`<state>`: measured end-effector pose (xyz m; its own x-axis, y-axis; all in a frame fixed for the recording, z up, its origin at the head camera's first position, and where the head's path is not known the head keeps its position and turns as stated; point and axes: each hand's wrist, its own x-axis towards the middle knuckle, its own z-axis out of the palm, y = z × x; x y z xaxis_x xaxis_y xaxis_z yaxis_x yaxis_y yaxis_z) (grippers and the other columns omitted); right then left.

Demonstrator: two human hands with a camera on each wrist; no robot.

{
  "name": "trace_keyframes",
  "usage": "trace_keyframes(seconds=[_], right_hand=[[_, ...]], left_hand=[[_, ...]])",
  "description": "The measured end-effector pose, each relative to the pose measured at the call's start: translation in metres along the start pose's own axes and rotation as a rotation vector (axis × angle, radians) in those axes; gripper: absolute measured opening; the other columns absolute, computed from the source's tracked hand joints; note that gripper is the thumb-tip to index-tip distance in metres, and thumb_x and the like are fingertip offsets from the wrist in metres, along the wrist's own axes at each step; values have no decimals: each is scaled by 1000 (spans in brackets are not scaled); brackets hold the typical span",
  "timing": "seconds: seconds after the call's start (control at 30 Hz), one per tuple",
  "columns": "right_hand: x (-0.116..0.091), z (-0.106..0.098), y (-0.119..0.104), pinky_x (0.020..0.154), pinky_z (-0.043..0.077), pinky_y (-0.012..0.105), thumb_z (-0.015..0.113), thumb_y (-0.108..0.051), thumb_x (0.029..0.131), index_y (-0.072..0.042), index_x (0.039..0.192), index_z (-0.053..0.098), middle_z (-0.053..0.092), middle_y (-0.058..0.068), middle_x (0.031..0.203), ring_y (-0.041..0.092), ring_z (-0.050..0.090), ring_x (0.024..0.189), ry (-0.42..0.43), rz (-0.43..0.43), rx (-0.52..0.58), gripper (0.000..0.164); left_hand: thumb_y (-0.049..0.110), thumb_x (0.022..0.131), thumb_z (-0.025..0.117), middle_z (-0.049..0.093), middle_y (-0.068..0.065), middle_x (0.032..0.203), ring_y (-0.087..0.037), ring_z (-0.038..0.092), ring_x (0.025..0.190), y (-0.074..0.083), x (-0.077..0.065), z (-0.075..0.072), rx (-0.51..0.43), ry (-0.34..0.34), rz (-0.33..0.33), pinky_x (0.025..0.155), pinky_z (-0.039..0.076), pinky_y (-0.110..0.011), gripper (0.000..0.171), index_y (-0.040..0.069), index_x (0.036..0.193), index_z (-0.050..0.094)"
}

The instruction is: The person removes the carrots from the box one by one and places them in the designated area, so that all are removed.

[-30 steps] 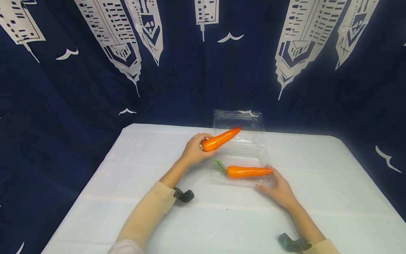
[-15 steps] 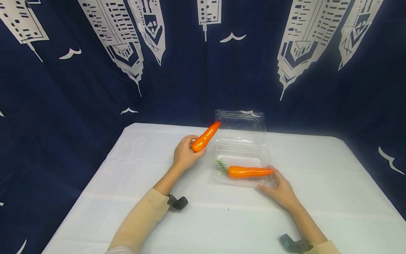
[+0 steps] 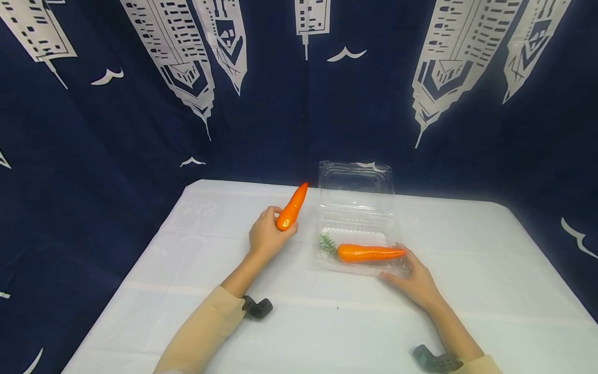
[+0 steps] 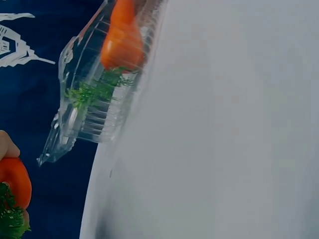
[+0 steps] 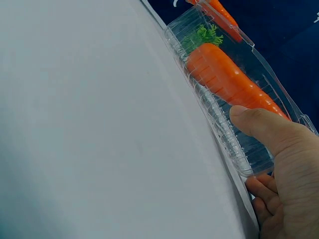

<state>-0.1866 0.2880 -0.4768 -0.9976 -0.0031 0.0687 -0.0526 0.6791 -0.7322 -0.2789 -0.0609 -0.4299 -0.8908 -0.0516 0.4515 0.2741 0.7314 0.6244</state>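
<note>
In the head view my left hand [image 3: 267, 235] holds an orange carrot [image 3: 291, 208] by its thick end, tip pointing up and away. Its green leafy top [image 4: 11, 219] shows at the lower left of the left wrist view. A clear plastic clamshell container [image 3: 357, 221] stands with its lid [image 3: 356, 183] raised at the back. Inside the base lies a second carrot [image 3: 366, 253], leaves to the left, tip to the right. My right hand [image 3: 416, 283] grips the container's front right corner, thumb on the front wall [image 5: 227, 127] and fingers round the right end.
A white cloth covers the table [image 3: 317, 332]. Behind it hangs a dark blue curtain [image 3: 280, 124] with white building prints. Each forearm carries a dark wrist camera [image 3: 258, 308].
My left hand has moved left, away from the container, with its carrot, which has turned to point more upright. The right hand and the carrot in the container stay in place.
</note>
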Motion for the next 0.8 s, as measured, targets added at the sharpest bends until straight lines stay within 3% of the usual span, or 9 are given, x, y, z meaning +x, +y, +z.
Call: trace_keyframes(seconds=[0.2, 0.37, 0.8], right_hand=[[0, 0, -1, 95, 24, 65, 71, -49, 74, -10, 145, 24, 32, 19, 144, 44, 28, 128, -1, 1, 3, 94], [0, 0, 0, 95, 26, 64, 71, -49, 74, -10, 145, 25, 32, 19, 144, 44, 29, 128, 0, -7, 4, 94], [1, -1, 1, 95, 25, 65, 71, -50, 74, -10, 146, 23, 31, 19, 144, 45, 28, 128, -3, 3, -3, 95]], left_hand=[[41, 73, 65, 54, 0, 72, -16, 49, 57, -4, -12, 0, 79, -20, -1, 51, 40, -31, 43, 11, 102, 55], [40, 73, 65, 53, -1, 68, -17, 49, 52, -4, -20, -1, 88, -26, -11, 47, 40, -31, 41, 10, 98, 54], [37, 73, 62, 50, -1, 64, -18, 48, 49, -9, -29, 2, 183, -140, -110, 44, 37, -31, 34, 9, 89, 51]])
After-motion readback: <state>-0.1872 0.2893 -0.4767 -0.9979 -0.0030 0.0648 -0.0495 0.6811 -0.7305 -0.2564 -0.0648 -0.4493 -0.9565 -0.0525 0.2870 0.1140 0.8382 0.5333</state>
